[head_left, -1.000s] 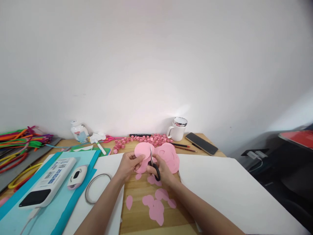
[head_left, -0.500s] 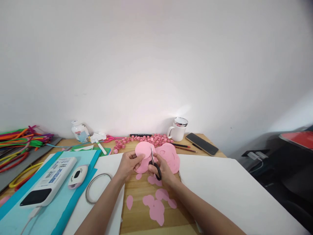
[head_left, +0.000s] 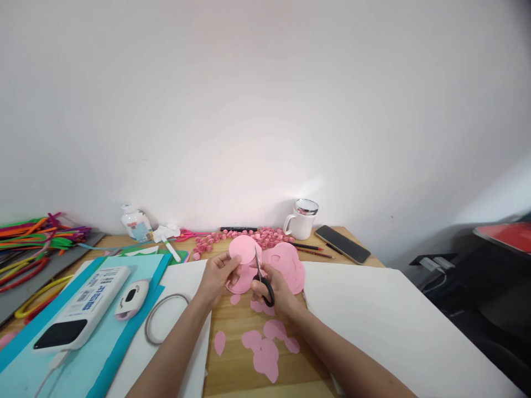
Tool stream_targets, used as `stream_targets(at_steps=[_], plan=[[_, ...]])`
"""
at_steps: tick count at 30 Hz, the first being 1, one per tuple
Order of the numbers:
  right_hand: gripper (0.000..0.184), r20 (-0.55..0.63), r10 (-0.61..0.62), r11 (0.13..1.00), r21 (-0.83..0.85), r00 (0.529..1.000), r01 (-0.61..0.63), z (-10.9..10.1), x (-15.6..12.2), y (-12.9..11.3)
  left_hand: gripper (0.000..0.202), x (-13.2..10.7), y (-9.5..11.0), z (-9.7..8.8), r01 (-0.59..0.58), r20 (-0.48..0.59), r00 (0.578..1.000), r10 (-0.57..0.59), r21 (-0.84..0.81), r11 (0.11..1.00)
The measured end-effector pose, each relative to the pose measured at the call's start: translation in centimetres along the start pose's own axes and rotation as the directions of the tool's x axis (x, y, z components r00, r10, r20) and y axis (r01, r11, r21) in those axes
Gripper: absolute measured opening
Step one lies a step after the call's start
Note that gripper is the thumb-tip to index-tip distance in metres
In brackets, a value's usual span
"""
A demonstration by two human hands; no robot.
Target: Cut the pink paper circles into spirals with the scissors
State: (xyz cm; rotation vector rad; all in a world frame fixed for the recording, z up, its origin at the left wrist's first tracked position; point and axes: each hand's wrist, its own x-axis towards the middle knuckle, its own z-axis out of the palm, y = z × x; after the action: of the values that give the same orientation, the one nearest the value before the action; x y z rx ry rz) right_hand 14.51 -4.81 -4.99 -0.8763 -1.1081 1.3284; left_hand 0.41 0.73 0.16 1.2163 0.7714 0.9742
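Note:
My left hand pinches a round piece of pink paper and holds it up over the wooden desk. My right hand grips black-handled scissors, whose blades point up into the paper's right edge. Under my hands lies a larger pink sheet with rounded cut edges. Several pink paper offcuts are scattered on the wood nearer to me.
A heap of small pink paper rolls, pencils, a white mug, a phone and a glue bottle line the back. White sheets flank me. At the left lie blue paper, a power bank, a wire ring and coloured pipe cleaners.
My left hand has turned and raised the pink circle slightly. The scissors have stayed in nearly the same place at its right edge.

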Motion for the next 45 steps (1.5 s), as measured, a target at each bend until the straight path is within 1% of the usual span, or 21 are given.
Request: stream_targets(at_steps=[2,4,6,8,10,13,17,21,26,31,36,41,45], plan=[[0.041,0.011,0.025,1.0,-0.005,1.0,-0.025,0.1,0.0,0.0,0.033,-0.1,0.0,0.1,0.009,0.003,1.0,-0.009,0.015,1.0],[0.045,0.034,0.056,0.998,-0.024,0.998,-0.055,0.1,-0.1,0.2,0.035,-0.2,0.0,0.2,0.015,-0.009,1.0,-0.015,0.075,0.997],[0.047,0.058,0.077,0.996,-0.056,0.995,-0.074,0.0,-0.1,0.3,0.037,-0.2,-0.1,0.2,0.029,-0.022,0.999,-0.026,0.136,0.99],[0.046,0.064,0.079,0.994,-0.085,0.995,-0.074,0.0,-0.1,0.1,0.039,-0.3,0.0,0.1,0.044,-0.022,0.999,-0.041,0.159,0.986],[0.045,0.055,0.066,0.994,-0.091,0.996,-0.061,0.0,-0.1,-0.4,0.039,-0.3,0.1,0.0,0.062,-0.012,0.998,-0.061,0.157,0.986],[0.045,0.054,0.044,0.998,-0.055,0.998,-0.041,0.2,-0.2,-1.3,0.035,-0.3,0.2,0.0,0.087,0.001,0.996,-0.089,0.161,0.983],[0.043,0.055,0.039,0.998,-0.057,0.998,-0.036,0.4,-0.2,-1.9,0.035,-0.3,0.1,-0.1,0.076,0.001,0.997,-0.077,0.165,0.983],[0.04,0.045,0.054,0.997,-0.053,0.998,-0.051,0.3,-0.2,-1.5,0.035,-0.1,-0.2,-0.2,0.048,0.002,0.999,-0.049,0.181,0.982],[0.034,0.042,0.049,0.995,-0.086,0.998,-0.045,-0.1,-0.1,-0.7,0.037,-0.1,-0.3,-0.2,0.049,-0.006,0.999,-0.048,0.177,0.983],[0.03,0.04,0.049,0.998,-0.035,0.998,-0.047,-0.3,0.0,-0.2,0.041,-0.1,-0.1,-0.1,0.043,-0.019,0.999,-0.04,0.178,0.983],[0.029,0.013,0.088,0.996,-0.002,0.996,-0.088,-0.2,-0.1,-0.2,0.042,-0.1,0.0,-0.2,0.016,-0.008,1.0,-0.015,0.172,0.985],[0.028,0.011,0.088,0.996,0.032,0.996,-0.088,0.1,-0.1,-0.2,0.038,-0.1,0.0,-0.1,0.038,0.021,0.999,-0.041,0.111,0.993],[0.03,0.031,0.126,0.992,-0.004,0.992,-0.126,0.2,-0.1,-0.1,0.039,-0.2,0.0,0.0,0.034,-0.025,0.999,-0.031,0.135,0.99]])
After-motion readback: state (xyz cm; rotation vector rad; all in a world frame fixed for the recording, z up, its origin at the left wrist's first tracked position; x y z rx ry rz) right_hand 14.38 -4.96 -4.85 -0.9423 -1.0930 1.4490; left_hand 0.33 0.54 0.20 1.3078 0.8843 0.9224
